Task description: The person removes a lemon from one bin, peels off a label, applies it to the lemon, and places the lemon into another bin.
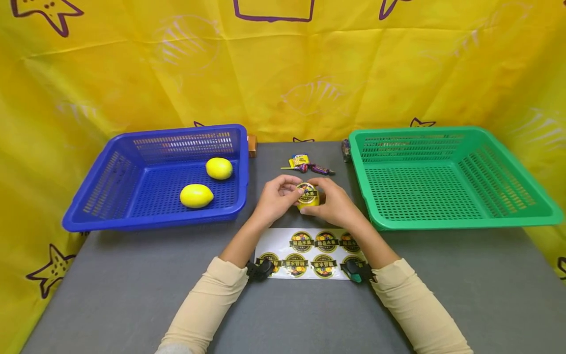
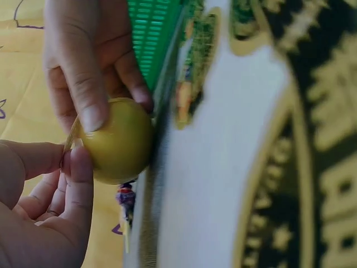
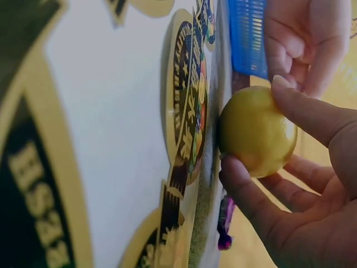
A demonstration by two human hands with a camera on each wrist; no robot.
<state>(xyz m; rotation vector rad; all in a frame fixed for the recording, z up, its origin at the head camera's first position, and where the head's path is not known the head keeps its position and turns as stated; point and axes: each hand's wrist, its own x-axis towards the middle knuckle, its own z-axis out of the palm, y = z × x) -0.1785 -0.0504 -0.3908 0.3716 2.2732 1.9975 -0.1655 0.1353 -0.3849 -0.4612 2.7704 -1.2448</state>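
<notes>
Between the two hands is a yellow lemon point(image 1: 314, 202), just behind the sticker sheet. My right hand point(image 1: 336, 202) grips it, thumb on one side and fingers on the other, as the right wrist view also shows. A round black-and-gold fruit sticker point(image 1: 306, 192) lies against the lemon's top. In the left wrist view, my left hand point(image 2: 53, 195) pinches that sticker's edge between thumb and fingertip, beside the lemon point(image 2: 124, 142). Below the wrists lies a white sheet point(image 1: 274, 241) of several similar stickers, partly covered by the right forearm and the wrist cameras.
A blue basket point(image 1: 155, 222) on the left holds two lemons point(image 1: 196, 196). On the right stands a green basket point(image 1: 464, 224). Several wrapped candies point(image 1: 300, 160) and a lollipop point(image 1: 302, 168) lie behind the hands. A yellow patterned cloth point(image 1: 283, 64) hangs at the back.
</notes>
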